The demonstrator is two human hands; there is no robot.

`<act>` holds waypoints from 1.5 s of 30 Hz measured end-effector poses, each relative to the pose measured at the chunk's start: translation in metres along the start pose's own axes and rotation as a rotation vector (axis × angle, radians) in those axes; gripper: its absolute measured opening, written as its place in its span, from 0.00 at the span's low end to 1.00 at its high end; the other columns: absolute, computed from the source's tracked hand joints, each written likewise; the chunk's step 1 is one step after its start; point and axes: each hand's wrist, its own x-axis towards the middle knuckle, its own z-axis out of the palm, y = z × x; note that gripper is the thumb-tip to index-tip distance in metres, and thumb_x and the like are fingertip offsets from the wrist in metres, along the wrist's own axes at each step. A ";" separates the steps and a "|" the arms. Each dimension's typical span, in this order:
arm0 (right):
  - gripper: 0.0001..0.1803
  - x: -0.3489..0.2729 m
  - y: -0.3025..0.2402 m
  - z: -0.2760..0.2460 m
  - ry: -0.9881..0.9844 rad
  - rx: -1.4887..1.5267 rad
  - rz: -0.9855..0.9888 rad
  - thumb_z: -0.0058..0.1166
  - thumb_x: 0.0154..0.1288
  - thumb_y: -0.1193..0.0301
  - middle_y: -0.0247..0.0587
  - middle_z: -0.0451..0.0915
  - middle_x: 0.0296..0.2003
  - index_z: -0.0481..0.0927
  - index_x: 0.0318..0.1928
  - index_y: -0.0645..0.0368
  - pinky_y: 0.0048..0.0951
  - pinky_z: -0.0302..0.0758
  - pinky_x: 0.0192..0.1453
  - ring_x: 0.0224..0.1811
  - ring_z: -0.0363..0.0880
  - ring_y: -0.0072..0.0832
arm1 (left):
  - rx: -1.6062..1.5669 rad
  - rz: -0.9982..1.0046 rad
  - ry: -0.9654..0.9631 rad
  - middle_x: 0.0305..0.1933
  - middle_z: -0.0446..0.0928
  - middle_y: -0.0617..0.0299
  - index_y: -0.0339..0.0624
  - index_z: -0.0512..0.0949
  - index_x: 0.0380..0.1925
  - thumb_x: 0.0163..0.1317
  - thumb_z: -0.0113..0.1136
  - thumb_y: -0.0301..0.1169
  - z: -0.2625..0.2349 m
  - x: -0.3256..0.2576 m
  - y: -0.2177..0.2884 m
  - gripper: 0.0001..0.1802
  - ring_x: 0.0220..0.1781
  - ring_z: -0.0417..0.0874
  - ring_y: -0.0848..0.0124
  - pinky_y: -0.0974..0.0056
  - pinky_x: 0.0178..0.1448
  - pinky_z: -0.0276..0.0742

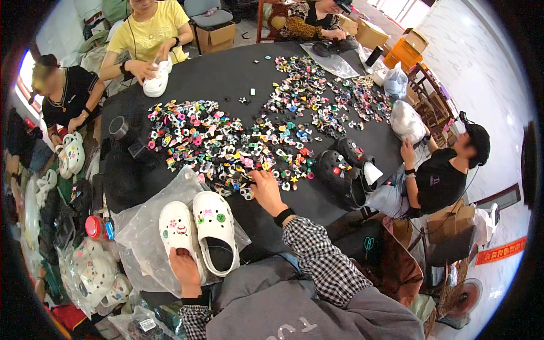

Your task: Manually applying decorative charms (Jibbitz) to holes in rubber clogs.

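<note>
A pair of white clogs lies on a clear plastic bag [139, 241] at the near left of the table. My left hand [185, 268] grips the left white clog [180, 229] at its heel opening, with some fingers hidden inside. The right white clog [214, 215] rests beside it; both carry small coloured charms on their toes. My right hand [268, 194] reaches to the near edge of a large pile of shoe charms [226, 150]. Its fingers are drawn together at the charms; what they hold, if anything, is too small to make out.
Black clogs [338, 173] with charms stand right of the pile. A dark cup [118, 128] sits at the table's left. Co-workers sit around the table; one holds a white clog [156, 85], another a white bundle [407, 122]. Bagged clogs [96, 272] lie at the lower left.
</note>
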 end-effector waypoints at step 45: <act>0.14 -0.046 -0.008 -0.026 -0.073 0.128 0.165 0.58 0.55 0.78 0.45 0.72 0.40 0.74 0.44 0.61 0.36 0.75 0.39 0.36 0.77 0.43 | -0.025 0.025 -0.025 0.53 0.74 0.59 0.38 0.69 0.54 0.66 0.51 0.39 -0.003 -0.002 0.000 0.21 0.56 0.72 0.67 0.63 0.62 0.64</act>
